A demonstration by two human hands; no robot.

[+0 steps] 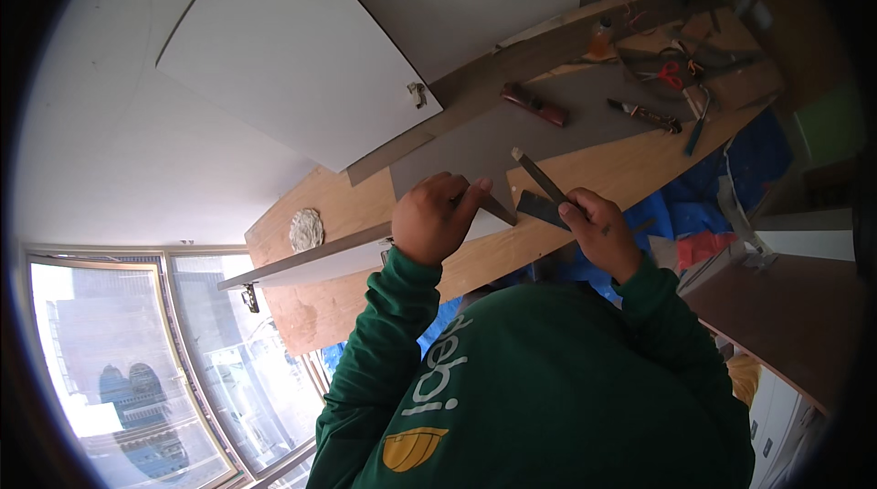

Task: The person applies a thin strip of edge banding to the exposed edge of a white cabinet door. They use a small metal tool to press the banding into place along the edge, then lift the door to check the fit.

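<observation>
A white cabinet door (347, 261) with a brown edge and metal hinges stands on its long edge across the wooden bench (352, 201). My left hand (434, 215) is closed over the door's upper edge near its right end, thumb pointing away. Just to the right, my right hand (598, 229) grips a long, narrow flat bar (541, 175) that looks like a file, its pale tip pointing up and left. A dark flat rectangular piece (543, 209) also sticks out by the right fingers; whether it is held with the bar I cannot tell.
A larger white door (292, 51) with hinges leans behind the bench. A dark red tool (534, 105), a utility knife (645, 115), red-handled scissors (670, 75) and an orange bottle (600, 37) lie or stand farther right. A whitish round bundle (307, 229) sits left. Blue sheeting (694, 201) hangs below; windows (119, 370) stand left.
</observation>
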